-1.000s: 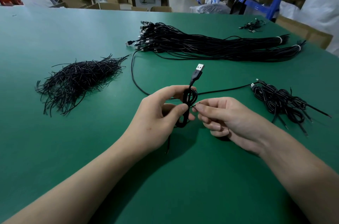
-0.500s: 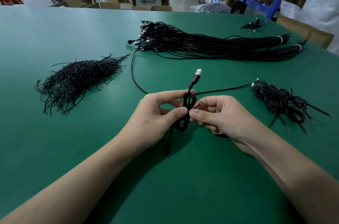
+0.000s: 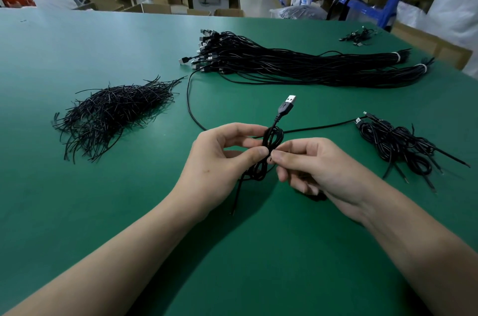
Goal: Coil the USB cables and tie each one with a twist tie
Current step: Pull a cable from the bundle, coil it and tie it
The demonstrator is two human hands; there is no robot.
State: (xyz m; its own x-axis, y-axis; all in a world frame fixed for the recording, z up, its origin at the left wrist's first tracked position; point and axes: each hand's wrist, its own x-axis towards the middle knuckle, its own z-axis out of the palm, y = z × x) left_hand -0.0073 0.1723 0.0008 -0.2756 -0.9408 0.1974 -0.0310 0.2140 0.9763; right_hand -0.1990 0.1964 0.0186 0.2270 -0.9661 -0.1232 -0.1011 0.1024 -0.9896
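A black USB cable coil (image 3: 271, 139) is pinched at its waist between thumb and forefinger of my left hand (image 3: 219, 160). Its USB plug (image 3: 287, 104) sticks up above the coil. My right hand (image 3: 318, 168) pinches a thin black twist tie (image 3: 270, 159) at the coil's middle, fingertips touching those of the left hand. One tie end (image 3: 236, 196) hangs down below the coil. A pile of loose twist ties (image 3: 111, 113) lies to the left. Big bundles of uncoiled cables (image 3: 297, 64) lie at the back. Several tied coils (image 3: 398, 144) lie to the right.
A loose cable (image 3: 190, 98) runs from the bundle past my hands across the green table (image 3: 77, 212). A small heap of cables (image 3: 358, 36) sits at the far right edge. Boxes, blue shelving and another bench stand beyond the table.
My right hand has closed in on the coil's middle, and the fingertips of both hands now meet there. The coil and plug have shifted slightly.
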